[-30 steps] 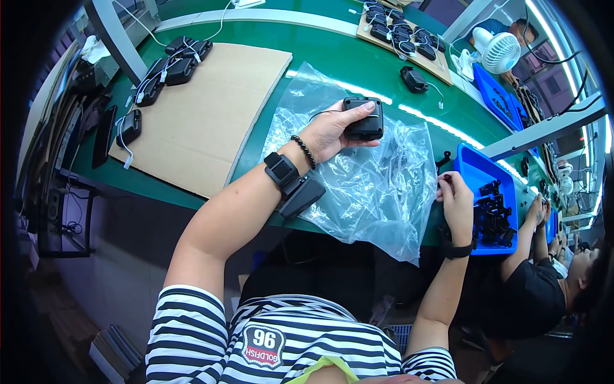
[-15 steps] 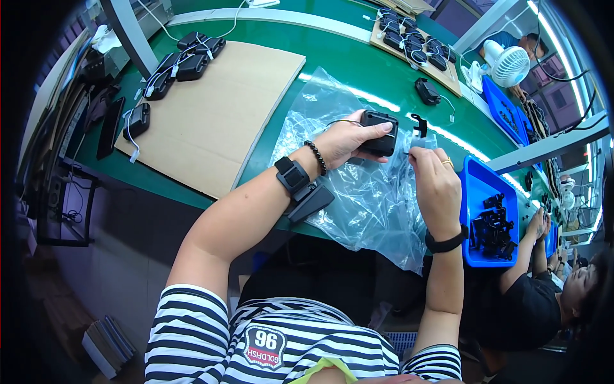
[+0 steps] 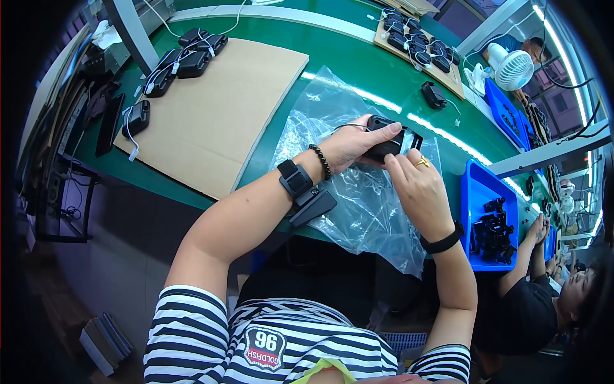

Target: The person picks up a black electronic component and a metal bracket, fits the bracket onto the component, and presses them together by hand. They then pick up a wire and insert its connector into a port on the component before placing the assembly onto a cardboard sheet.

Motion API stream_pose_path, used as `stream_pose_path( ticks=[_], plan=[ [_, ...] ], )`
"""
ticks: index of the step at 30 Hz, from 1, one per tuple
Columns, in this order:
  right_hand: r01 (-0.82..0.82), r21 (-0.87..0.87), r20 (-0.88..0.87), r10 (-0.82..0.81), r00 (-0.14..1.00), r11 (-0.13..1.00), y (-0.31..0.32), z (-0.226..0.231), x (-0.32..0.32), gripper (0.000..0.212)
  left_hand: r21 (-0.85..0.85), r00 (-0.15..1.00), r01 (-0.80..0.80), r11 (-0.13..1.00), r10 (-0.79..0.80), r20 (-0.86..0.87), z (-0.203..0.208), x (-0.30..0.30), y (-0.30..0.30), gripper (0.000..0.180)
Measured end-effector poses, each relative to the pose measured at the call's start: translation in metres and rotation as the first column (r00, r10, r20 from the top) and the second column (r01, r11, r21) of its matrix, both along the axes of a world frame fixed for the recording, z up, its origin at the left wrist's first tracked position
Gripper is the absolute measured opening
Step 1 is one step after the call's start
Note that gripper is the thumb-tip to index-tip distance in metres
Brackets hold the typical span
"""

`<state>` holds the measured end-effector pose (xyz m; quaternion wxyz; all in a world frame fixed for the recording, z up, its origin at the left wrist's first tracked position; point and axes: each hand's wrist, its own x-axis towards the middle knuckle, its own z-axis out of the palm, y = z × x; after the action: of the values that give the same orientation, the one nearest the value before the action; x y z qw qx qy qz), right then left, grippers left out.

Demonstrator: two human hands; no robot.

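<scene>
Over the clear plastic bag [image 3: 358, 192] on the green surface [image 3: 358, 57], the left hand [image 3: 348, 146] grips the black device [image 3: 387, 144] while the right hand [image 3: 416, 189] pinches its end clip; steady support should help alignment.

Factory assembly line: long green workbench [image 3: 358, 70], blue parts bins [image 3: 476, 192], rows of black devices [image 3: 419, 45], co-workers nearby.

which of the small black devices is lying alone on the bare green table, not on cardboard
The black device with a thin cord, beyond the plastic sheet, near the white fan; the others sit on cardboard or in hand.
</scene>
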<state>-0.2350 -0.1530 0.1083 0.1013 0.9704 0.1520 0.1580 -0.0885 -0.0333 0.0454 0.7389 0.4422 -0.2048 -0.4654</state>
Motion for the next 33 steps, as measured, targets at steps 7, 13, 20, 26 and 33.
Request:
stream_pose_path(
  ticks=[7, 13, 20, 26, 33],
  plan=[
    [-0.065, 0.031, 0.001, 0.065, 0.998, 0.997, 0.000, 0.008, 0.003, 0.028, 0.018, 0.998, -0.048, 0.999, 0.047, 0.037, 0.003, -0.002, 0.001, 0.052],
    [-0.031, 0.014, -0.056, 0.031, 0.998, 0.999, 0.008, 0.007, 0.004, 0.029, 0.023, 0.996, -0.086, 0.996, 0.085, 0.009, 0.001, -0.002, 0.000, 0.053],
    [-0.027, 0.112, -0.014, 0.029, 0.999, 0.993, 0.008, 0.012, 0.001, 0.025, 0.001, 0.996, -0.080, 0.997, 0.080, -0.029, 0.007, -0.004, 0.001, 0.046],
    [0.243, 0.335, 0.165, -0.311, 0.936, 0.910, -0.036, 0.028, -0.026, 0.015, -0.030, 0.992, -0.081, 0.996, 0.078, -0.100, 0.011, 0.000, 0.005, 0.049],
    [0.501, 0.402, -0.337, -0.385, 0.859, 0.766, -0.088, -0.018, -0.048, 0.019, 0.023, 0.993, -0.095, 0.995, 0.097, -0.074, 0.007, 0.002, 0.000, 0.051]
  ],
)
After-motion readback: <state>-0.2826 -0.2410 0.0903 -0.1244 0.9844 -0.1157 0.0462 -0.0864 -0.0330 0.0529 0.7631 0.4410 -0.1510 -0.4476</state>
